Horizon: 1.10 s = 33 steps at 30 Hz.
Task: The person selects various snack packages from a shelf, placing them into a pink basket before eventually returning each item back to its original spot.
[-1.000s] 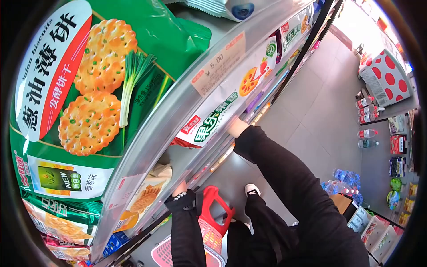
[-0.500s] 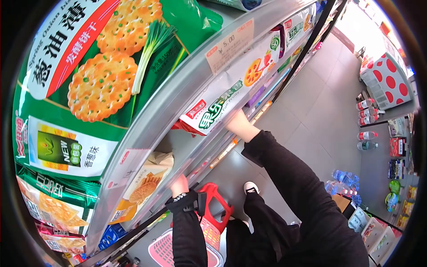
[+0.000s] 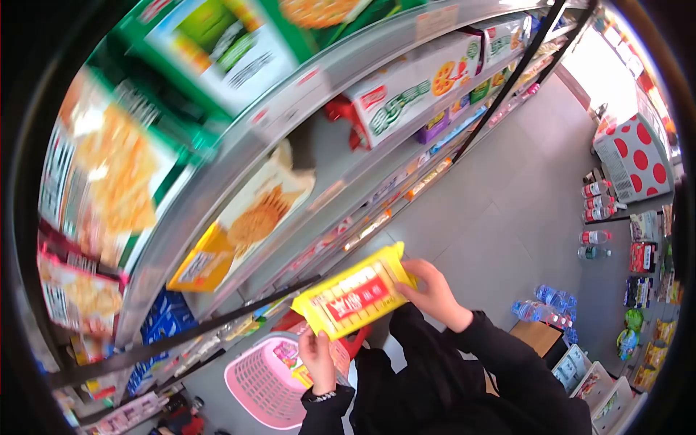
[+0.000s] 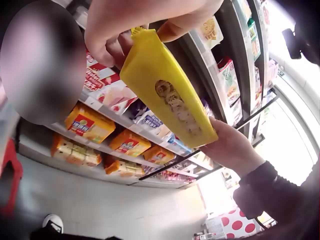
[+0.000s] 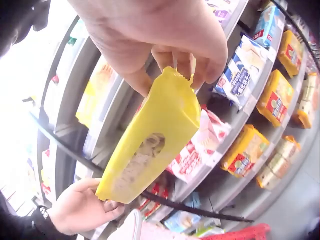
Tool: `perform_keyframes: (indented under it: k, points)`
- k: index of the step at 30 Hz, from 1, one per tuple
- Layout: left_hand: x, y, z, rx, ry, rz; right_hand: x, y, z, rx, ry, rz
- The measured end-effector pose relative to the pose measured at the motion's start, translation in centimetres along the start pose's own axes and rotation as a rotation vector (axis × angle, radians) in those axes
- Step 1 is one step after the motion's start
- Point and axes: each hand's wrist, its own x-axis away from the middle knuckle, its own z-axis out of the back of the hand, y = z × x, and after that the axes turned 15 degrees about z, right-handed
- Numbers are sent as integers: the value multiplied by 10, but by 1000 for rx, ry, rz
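Observation:
A yellow biscuit packet [image 3: 348, 301] with a red label is held out in front of the shelves, tilted, one end in each hand. My left hand [image 3: 317, 357] pinches its lower left end between thumb and fingers. At the opposite end, my right hand [image 3: 437, 296] grips the corner with the thumb on top. The packet's other face [image 4: 165, 85] shows an oval see-through window with pale biscuits inside. In the right wrist view, the right hand's fingers [image 5: 200, 70] curl behind the crimped end.
Below the left hand stands a pink basket [image 3: 243, 377] with a few packets inside. Shelves of biscuits run along the left, their price rail [image 3: 290, 98] close to me. Bottles [image 3: 533, 312] stand on the floor to the right, near a red-dotted box [image 3: 634, 159].
Both hands, earlier reaching into a lower shelf, have come back out and now hold the yellow packet between them. The head view has shifted, showing more of the basket.

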Motion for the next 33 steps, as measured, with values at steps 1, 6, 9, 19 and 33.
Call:
perform_keyframes:
  k: [1, 6, 9, 19, 33]
  points:
    - [13, -11, 15, -21, 31, 10, 19, -8, -4, 33, -76, -17]
    - [68, -60, 92, 13, 66, 108, 90, -44, -42, 139, -272, 13]
    - [86, -82, 142, 42, 96, 112, 109, -70, -75, 134, -393, 32]
    - [98, -127, 294, 87, 276, 176, 170, -108, -234, 180, -839, 31]
    - [-44, -198, 322, -392, -347, 669, 203, 25, -330, 648, -942, -267]
